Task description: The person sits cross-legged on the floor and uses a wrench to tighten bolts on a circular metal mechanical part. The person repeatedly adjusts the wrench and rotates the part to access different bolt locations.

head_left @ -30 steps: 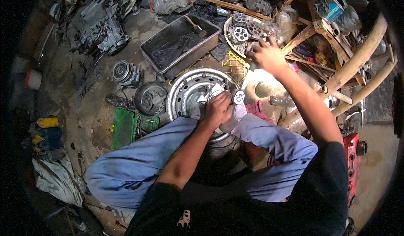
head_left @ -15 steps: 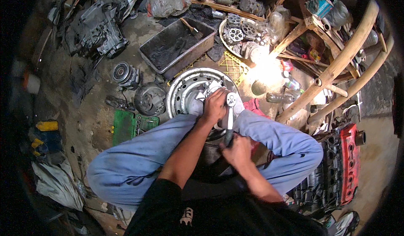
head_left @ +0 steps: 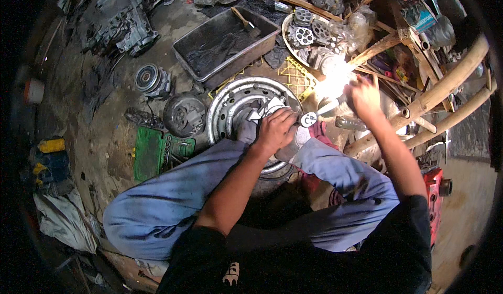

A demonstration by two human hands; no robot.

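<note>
My right hand (head_left: 365,99), out to the right, is closed round the handle of a ratchet wrench (head_left: 329,107). The round ratchet head lies just right of my left hand (head_left: 276,130). That hand is closed over a light grey metal part (head_left: 273,105), whose shape is mostly hidden under the fingers. The part sits over a steel wheel rim (head_left: 215,110) on the floor between my legs. Whether a socket is on the ratchet cannot be made out.
A green socket case (head_left: 148,152) lies open by my left knee. Beyond the wheel stand a black tub (head_left: 209,79) with a brush (head_left: 246,21) and a basin (head_left: 287,32) of metal parts. A pulley unit (head_left: 149,82) is at left, wooden poles (head_left: 419,113) at right, near a glaring lamp (head_left: 335,82).
My right hand has swung the ratchet handle from near my lap outward and up to the right. My left hand stays on the metal part. The view has shifted slightly.
</note>
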